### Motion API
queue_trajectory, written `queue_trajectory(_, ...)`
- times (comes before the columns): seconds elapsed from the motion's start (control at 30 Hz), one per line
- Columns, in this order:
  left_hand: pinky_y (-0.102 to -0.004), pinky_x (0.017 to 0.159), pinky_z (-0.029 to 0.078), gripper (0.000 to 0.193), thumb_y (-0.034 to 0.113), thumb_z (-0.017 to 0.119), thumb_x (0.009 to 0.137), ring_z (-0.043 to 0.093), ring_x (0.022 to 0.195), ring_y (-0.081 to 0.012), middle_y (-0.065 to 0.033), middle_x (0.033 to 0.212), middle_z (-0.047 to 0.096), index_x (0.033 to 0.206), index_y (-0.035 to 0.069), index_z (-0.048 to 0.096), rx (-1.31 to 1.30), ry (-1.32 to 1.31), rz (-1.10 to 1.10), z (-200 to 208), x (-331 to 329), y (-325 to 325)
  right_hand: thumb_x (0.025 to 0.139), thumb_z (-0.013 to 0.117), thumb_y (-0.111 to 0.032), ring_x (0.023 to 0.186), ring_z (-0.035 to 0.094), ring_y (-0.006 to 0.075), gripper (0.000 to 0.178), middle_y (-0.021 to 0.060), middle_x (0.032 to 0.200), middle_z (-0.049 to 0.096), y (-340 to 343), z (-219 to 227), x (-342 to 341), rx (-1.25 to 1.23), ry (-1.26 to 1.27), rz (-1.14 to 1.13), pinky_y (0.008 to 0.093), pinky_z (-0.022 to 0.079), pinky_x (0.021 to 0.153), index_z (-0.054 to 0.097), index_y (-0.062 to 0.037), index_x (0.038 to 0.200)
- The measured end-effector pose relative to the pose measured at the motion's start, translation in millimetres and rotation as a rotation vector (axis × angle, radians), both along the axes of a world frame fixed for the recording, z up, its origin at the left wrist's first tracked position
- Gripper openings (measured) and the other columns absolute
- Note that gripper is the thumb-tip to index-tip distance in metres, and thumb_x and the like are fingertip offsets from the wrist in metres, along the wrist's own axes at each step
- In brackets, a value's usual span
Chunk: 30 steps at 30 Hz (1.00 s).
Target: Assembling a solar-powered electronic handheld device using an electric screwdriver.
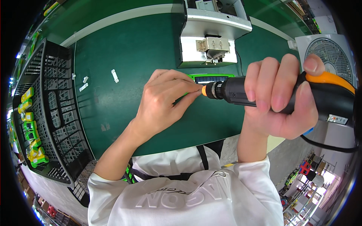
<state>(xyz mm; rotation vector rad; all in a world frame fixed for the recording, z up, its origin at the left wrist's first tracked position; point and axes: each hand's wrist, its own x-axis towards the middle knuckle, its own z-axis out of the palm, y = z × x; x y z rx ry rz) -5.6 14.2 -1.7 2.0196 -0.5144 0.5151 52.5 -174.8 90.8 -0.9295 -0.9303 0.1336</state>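
Observation:
My right hand [277, 94] is wrapped round a black electric screwdriver [239, 91] with an orange lever, held nearly level with its orange nose pointing left. My left hand [160, 100] is closed in a pinch right at that nose. Whatever lies between its fingertips is hidden. Just behind the tool and fingertips is a green-framed piece with a dark panel [209, 79], lying on the green table [113, 49] and partly covered by my hand and the screwdriver. To the left of my left hand lies a small white strip with holes [115, 75].
A silver metal fixture [213, 26] stands at the table's far side. Smaller white pieces [83, 86] lie near the left edge. A black plastic crate [62, 109] stands at the left, with several green-and-yellow units [31, 130] in it. A fan [328, 52] is at far right; the tool's black cord [328, 147] hangs below.

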Motion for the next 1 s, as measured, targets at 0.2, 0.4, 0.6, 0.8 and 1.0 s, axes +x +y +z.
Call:
queue_trajectory(0.2, -0.0333, 0.072, 0.046, 0.014, 0.005, 0.077, 0.069, 0.064, 0.078, -0.0188, -0.0029, 0.077, 0.068, 0.081, 0.005, 0.071, 0.037, -0.063, 0.027, -3.9, -0.2, -0.3, 0.093, 0.044, -0.013, 0.054, 0.047, 0.0139, 0.031, 0.0028, 0.071, 0.051, 4.8, 0.6, -6.6, -0.080, -0.075, -0.046, 0.0323, 0.042, 0.057, 0.041, -0.0082, 0.123)
queue_trajectory(0.4, -0.0331, 0.070, 0.047, 0.031, 0.013, 0.080, 0.067, 0.064, 0.082, -0.0204, -0.0041, 0.087, 0.068, 0.095, 0.005, 0.067, 0.178, -0.161, 0.059, 1.7, 2.6, 3.9, 0.093, 0.042, -0.010, 0.053, 0.045, 0.0143, 0.030, 0.0034, 0.070, 0.049, 5.2, -1.5, 0.4, -0.087, -0.110, -0.063, 0.0330, 0.041, 0.057, 0.040, -0.0067, 0.122)
queue_trajectory(0.6, -0.0345, 0.065, 0.049, 0.046, 0.022, 0.080, 0.071, 0.064, 0.078, -0.0236, -0.0062, 0.090, 0.068, 0.109, 0.005, 0.061, 0.268, -0.068, 0.085, -6.2, 5.6, 4.5, 0.093, 0.040, -0.009, 0.051, 0.042, 0.0136, 0.027, 0.0031, 0.068, 0.046, 14.5, -6.4, 6.2, -0.070, -0.020, -0.165, 0.0325, 0.040, 0.056, 0.042, -0.0062, 0.120)
queue_trajectory(0.8, -0.0353, 0.063, 0.052, 0.051, 0.024, 0.081, 0.071, 0.065, 0.074, -0.0250, -0.0066, 0.090, 0.067, 0.110, 0.004, 0.054, 0.246, 0.047, 0.056, -8.9, 5.0, 6.3, 0.092, 0.042, -0.010, 0.051, 0.042, 0.0136, 0.027, 0.0025, 0.066, 0.045, 22.3, -15.0, 8.3, -0.103, 0.034, -0.247, 0.0314, 0.040, 0.055, 0.044, -0.0064, 0.118)
queue_trajectory(1.0, -0.0349, 0.064, 0.053, 0.052, 0.024, 0.082, 0.070, 0.066, 0.075, -0.0257, -0.0071, 0.091, 0.067, 0.106, 0.003, 0.051, 0.206, 0.062, 0.060, -9.7, 5.5, 5.9, 0.091, 0.043, -0.010, 0.050, 0.042, 0.0137, 0.027, 0.0022, 0.065, 0.044, 24.8, -18.1, 8.5, -0.122, 0.062, -0.260, 0.0314, 0.041, 0.054, 0.044, -0.0061, 0.118)
